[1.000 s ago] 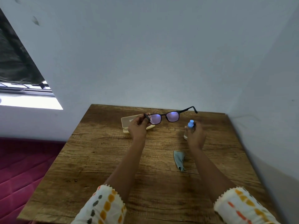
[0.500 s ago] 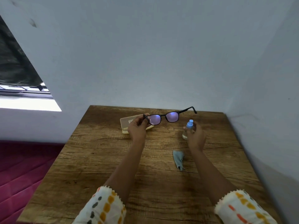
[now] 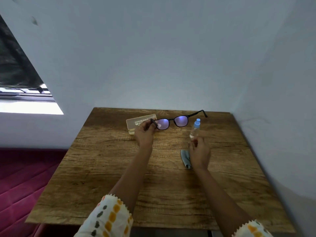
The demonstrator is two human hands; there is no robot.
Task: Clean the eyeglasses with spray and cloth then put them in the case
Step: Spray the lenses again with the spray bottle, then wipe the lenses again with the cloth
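One outstretched left hand (image 3: 144,135) around eyeglasses (image 3: 171,121)

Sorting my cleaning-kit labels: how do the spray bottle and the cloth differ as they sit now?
The spray bottle stands roughly upright, while the cloth lies crumpled and flat. The spray bottle is clear with a blue cap, while the cloth is grey-blue. The spray bottle shows whole, just beyond the right hand, while the cloth is partly covered by that hand. Both rest on the wooden table, on the person's right.

Black eyeglasses (image 3: 171,120) aloft, unfolded — beige case (image 3: 136,122) behind, blue-capped spray bottle (image 3: 195,129) upright, crumpled grey cloth (image 3: 185,156) nearer.
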